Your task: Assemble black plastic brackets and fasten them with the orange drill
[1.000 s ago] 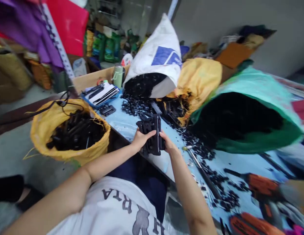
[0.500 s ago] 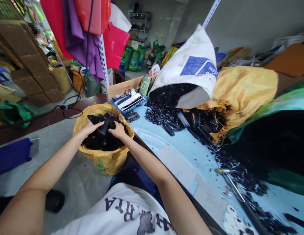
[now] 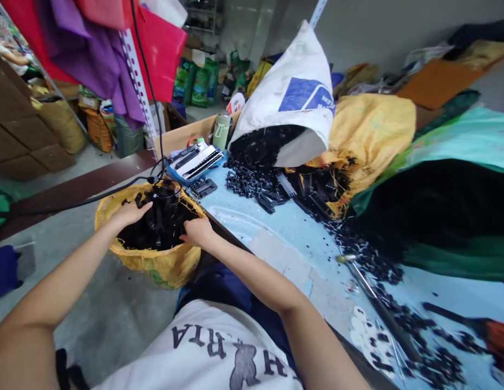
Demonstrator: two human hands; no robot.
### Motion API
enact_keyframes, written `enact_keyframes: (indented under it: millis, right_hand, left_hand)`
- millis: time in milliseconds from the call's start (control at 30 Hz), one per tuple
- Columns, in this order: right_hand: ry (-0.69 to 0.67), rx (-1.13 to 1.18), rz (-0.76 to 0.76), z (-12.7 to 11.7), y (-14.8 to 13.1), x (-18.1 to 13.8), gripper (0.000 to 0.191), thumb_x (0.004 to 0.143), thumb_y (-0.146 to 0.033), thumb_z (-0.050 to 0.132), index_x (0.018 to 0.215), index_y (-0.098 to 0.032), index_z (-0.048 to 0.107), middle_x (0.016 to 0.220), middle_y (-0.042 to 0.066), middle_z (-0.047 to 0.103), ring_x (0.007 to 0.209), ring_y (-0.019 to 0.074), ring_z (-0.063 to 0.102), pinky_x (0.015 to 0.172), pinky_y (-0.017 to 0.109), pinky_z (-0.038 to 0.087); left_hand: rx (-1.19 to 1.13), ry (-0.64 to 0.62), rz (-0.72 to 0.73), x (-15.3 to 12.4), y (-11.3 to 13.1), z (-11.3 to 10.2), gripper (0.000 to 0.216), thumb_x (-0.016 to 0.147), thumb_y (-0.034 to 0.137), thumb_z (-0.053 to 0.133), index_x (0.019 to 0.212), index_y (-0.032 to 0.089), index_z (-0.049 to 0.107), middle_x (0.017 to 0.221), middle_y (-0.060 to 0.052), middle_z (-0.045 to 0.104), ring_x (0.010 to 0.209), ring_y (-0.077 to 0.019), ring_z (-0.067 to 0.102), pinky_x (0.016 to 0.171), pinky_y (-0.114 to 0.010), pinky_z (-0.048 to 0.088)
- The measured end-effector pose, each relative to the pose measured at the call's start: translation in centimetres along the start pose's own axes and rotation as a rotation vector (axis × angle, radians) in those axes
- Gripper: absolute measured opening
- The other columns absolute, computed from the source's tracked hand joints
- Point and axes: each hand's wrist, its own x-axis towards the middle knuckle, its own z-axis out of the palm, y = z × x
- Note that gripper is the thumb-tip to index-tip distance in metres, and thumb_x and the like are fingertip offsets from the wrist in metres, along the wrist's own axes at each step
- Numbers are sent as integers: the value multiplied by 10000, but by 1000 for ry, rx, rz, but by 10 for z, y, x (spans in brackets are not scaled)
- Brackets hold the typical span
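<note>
A yellow woven sack (image 3: 154, 265), its mouth rolled open, stands on the floor beside the table and holds many black plastic parts (image 3: 156, 219). My left hand (image 3: 132, 213) reaches over its left side, thumb stretched out and apart; the other fingers are partly hidden among the parts. At the right inner rim is my right hand (image 3: 198, 232), thumb and forefinger apart and pointing into the sack, the remaining fingers hidden. Neither hand visibly holds a part. Between the hands the black pieces lie heaped.
A black cable (image 3: 93, 199) hangs across the sack's back edge. On the blue table (image 3: 231, 216) are a blue tray (image 3: 195, 165), a green bottle (image 3: 221, 131), a tipped white sack (image 3: 284, 103), a yellow sack (image 3: 369, 124), scattered black pieces and a hammer-like tool (image 3: 377, 303).
My hands have moved apart and let go of the black plastic part between them. It now lies among the others. The view has shifted right.
</note>
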Motion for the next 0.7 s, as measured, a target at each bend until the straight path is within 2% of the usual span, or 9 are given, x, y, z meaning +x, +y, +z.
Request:
enact_keyframes:
  millis: [100, 200, 267, 333, 400, 500, 633, 700]
  right_hand:
    - [57, -11, -95, 7, 6, -17, 329, 793, -418, 619, 888, -109, 680, 852, 145, 697, 848, 274, 650, 875, 401, 410]
    - [174, -3, -267, 18, 17, -32, 305, 824, -397, 584, 885, -112, 671, 840, 127, 690, 859, 252, 638, 985, 424, 335]
    - [271, 47, -344, 26, 25, -44, 260, 835, -353, 566, 928, -129, 659, 929, 124, 676, 949, 251, 605, 1037, 436, 289]
    - [372, 116, -382, 33, 33, -56, 246, 833, -281, 549, 1018, -145, 637, 1067, 127, 640, 1080, 259, 538, 1057, 441, 272]
    - [443, 180, -374, 38, 43, -70, 289, 825, -233, 531, 1091, -154, 612, 1166, 128, 597, 1167, 275, 471, 1047, 449, 291]
    - [461, 280, -307, 42, 63, -97, 256, 829, -234, 528, 1055, -169, 629, 1117, 114, 617, 1131, 282, 489, 990, 448, 362]
    - [525, 428, -105, 55, 101, -146, 208, 867, -246, 506, 1023, -225, 641, 1108, 80, 617, 1063, 230, 530, 934, 408, 426]
    - [600, 457, 57, 68, 125, -179, 219, 882, -256, 490, 1048, -250, 632, 1117, 79, 610, 1055, 223, 535, 924, 416, 439]
  left_hand:
    - [103, 0, 199, -33, 18, 0, 417, 816, 456, 458, 989, 111, 616, 1049, -172, 633, 1062, -321, 550, 899, -418, 425]
    - [118, -5, 362, -74, 41, 16, 361, 817, 457, 446, 846, 160, 649, 859, -140, 652, 968, -300, 584, 882, -411, 445]
    - [51, -20, 555, -99, 64, 31, 330, 823, 450, 446, 811, 198, 659, 814, -105, 655, 909, -261, 599, 895, -390, 452]
    - [-102, 23, 788, -119, 97, 46, 309, 853, 417, 431, 877, 210, 660, 903, -88, 665, 924, -231, 598, 900, -373, 459]
    - [-250, 84, 892, -129, 141, 60, 279, 870, 395, 456, 944, 203, 645, 976, -77, 664, 962, -212, 592, 899, -349, 464]
    - [-369, 106, 925, -123, 226, 84, 273, 885, 377, 469, 1002, 178, 615, 1018, -83, 646, 1012, -201, 570, 932, -334, 441]
    - [-299, 92, 917, -84, 342, 133, 394, 859, 387, 520, 1116, 91, 561, 1193, -172, 542, 1163, -253, 470, 1006, -361, 368]
    - [-195, 35, 892, -57, 383, 161, 465, 845, 392, 539, 1171, 61, 524, 1275, -211, 472, 1201, -291, 429, 998, -382, 363]
